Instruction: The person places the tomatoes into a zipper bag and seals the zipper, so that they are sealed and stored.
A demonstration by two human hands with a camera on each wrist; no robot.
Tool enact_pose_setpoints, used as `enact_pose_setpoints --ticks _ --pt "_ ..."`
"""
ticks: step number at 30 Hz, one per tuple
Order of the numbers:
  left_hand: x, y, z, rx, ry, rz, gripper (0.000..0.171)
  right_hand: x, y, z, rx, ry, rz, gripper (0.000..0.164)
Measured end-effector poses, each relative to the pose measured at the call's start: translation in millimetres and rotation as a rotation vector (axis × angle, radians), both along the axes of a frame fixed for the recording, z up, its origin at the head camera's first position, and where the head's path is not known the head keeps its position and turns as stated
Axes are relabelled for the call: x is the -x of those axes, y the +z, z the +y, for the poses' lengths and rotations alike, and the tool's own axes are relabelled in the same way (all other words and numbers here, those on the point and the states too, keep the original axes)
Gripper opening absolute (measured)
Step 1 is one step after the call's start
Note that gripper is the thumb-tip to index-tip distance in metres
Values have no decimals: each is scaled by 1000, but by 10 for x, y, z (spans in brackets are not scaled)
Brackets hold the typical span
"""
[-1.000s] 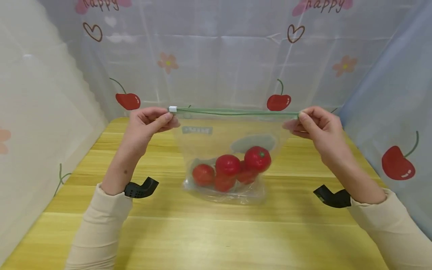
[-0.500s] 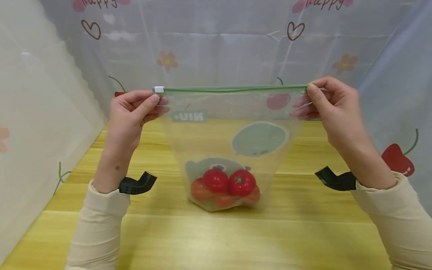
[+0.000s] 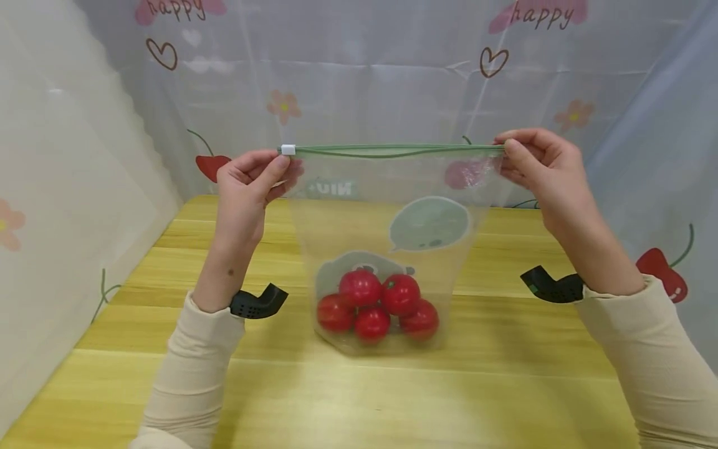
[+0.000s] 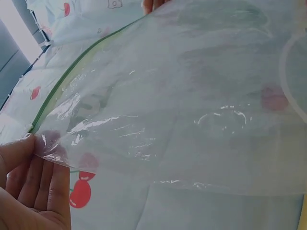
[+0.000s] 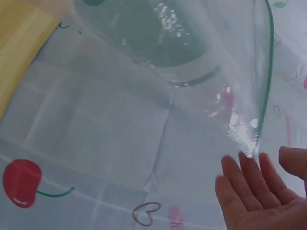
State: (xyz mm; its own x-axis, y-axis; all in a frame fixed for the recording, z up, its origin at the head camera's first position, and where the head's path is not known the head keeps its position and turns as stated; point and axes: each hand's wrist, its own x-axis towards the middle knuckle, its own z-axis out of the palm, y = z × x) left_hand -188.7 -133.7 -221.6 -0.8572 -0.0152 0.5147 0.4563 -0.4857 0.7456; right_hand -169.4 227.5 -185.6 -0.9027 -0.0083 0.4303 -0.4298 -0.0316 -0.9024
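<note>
A translucent zip bag [image 3: 359, 218] with a green top strip stands upright in the head view. Several red tomatoes [image 3: 372, 323] lie in its bottom, low over the table. At its top left corner, beside the white slider [image 3: 288, 149], my left hand [image 3: 249, 187] pinches the edge between thumb and fingers. My right hand [image 3: 552, 174] is at the top right corner. In the right wrist view, that hand's fingers [image 5: 249, 182] are fairly straight at the bag's corner, with the thumb apart from them.
The wooden table [image 3: 370, 405] spreads under the bag. A pale printed curtain [image 3: 370, 93] with cherries and hearts hangs behind it, and similar sheets close off both sides. A black wrist mount [image 3: 259, 302] sits on my left wrist, another on my right.
The bag's top rose, and the bag now hangs taller. Since half a second ago my left hand has moved right, the right thumb has come away from the fingers, and the tomatoes have shifted.
</note>
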Motion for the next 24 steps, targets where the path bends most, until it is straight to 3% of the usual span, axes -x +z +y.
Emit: enact_pose_setpoints --ticks 5,9,11,16,19,24 --pt "-66 -40 61 -14 45 93 10 -74 117 -415 -214 -117 321 18" --pt "-136 -76 122 -38 77 152 6 -138 171 -930 -429 -17 465 19" --pt "-171 -94 144 -50 90 175 7 -152 188 -1177 -501 50 485 21" --pt "-250 -120 187 -77 108 228 9 -164 224 -1637 -614 156 423 28" --pt "-297 -124 198 -87 130 261 13 -146 220 -1793 -660 166 431 26" --pt "-355 -122 220 -82 182 280 19 -131 201 -1893 -643 152 444 14"
